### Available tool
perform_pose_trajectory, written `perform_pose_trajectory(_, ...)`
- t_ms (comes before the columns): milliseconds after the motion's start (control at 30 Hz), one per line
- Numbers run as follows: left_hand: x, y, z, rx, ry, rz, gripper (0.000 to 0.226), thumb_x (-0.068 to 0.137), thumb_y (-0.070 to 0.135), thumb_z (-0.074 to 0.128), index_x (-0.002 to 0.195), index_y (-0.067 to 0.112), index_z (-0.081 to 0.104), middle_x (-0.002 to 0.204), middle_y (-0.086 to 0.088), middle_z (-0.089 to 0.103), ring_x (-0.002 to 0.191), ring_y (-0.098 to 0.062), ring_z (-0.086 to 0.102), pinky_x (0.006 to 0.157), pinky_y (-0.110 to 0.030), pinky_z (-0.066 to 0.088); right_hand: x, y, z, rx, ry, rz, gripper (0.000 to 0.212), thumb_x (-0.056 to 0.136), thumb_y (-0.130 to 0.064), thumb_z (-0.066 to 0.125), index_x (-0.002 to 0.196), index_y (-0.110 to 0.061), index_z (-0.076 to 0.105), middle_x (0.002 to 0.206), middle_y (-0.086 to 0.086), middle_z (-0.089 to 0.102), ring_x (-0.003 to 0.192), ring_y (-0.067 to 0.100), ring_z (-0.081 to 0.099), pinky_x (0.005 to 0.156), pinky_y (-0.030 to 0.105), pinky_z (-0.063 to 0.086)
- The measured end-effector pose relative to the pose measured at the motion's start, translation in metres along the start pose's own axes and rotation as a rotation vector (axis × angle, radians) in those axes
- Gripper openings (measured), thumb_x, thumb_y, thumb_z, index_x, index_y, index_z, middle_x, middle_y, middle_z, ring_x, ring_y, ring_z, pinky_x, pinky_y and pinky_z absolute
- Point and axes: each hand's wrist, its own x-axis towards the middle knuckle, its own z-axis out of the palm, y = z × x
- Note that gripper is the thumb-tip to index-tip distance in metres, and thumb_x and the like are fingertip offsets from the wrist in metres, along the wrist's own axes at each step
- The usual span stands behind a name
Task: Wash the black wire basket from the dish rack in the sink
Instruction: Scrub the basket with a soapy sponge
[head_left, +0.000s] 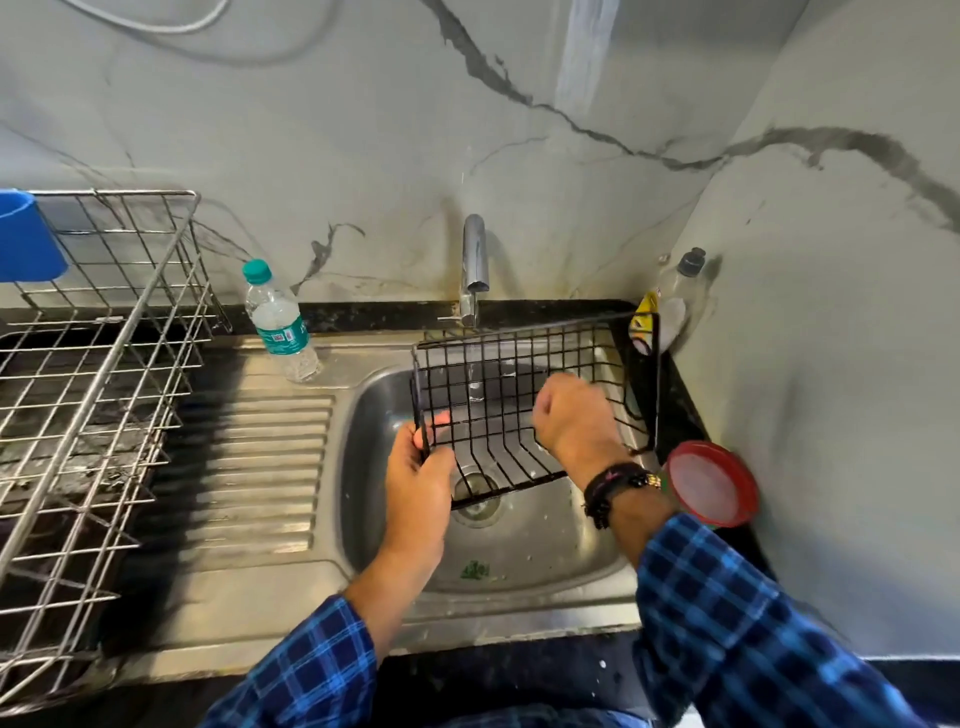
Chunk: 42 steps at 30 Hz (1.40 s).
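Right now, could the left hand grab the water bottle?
Probably, once the left hand lets go: it grips the black wire basket, and only bare drainboard lies between it and the water bottle.

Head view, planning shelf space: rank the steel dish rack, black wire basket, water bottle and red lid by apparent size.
1. steel dish rack (nearest, cropped)
2. black wire basket
3. water bottle and red lid look alike; not ranked.

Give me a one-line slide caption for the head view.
Left hand grips the black wire basket under the running tap; right hand curled inside it.
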Motion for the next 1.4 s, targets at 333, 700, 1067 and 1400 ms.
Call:
perform_pose_trajectory(333,-0.009,-0.011,0.029,-0.191,0.035,-0.332,0.027,0.096,-0.006,0.045,0.080,0.015,0.055,0.063,0.000,0.056,0.058,-0.015,0.051,0.055,-0.029,0.041,-0.005,-0.070,0.016,0.023,0.077,-0.322,0.015,0.099,-0.005,0.049,0.103,-0.008,0.063,0.100,0.010,0.069,0.089,0.023,0.068,0.069,0.026,0.054)
perform_pose_trajectory(700,-0.002,-0.009,0.003,-0.021,0.049,-0.307,0.035,0.086,-0.005,0.048,0.065,0.022,0.044,0.066,-0.005,0.046,0.054,-0.012,0.031,0.055,-0.030,0.025,0.033,-0.001,-0.031,-0.041,0.130,0.085,0.021,0.097,-0.017,0.062,0.112,-0.002,0.065,0.111,0.013,0.070,0.104,0.027,0.068,0.086,0.033,0.055)
perform_pose_trajectory(1067,0.003,-0.008,0.010,-0.030,0.063,-0.319,0.033,0.086,-0.008,0.046,0.068,0.019,0.041,0.049,0.007,0.036,0.050,-0.013,0.030,0.050,-0.028,0.025,-0.001,-0.050,0.011,0.225,-0.228,-0.184,0.008,0.092,-0.010,0.066,0.097,-0.017,0.066,0.100,-0.001,0.066,0.096,0.011,0.065,0.089,0.024,0.055)
perform_pose_trajectory(1400,0.007,0.000,-0.003,-0.015,0.059,-0.269,0.035,0.085,-0.003,0.049,0.065,0.026,0.050,0.075,-0.003,0.052,0.057,-0.015,0.027,0.055,-0.031,0.025,0.015,-0.010,-0.007,-0.116,-0.086,-0.028,0.007,0.091,-0.017,0.069,0.094,-0.012,0.064,0.100,0.008,0.067,0.087,0.020,0.062,0.074,0.027,0.051)
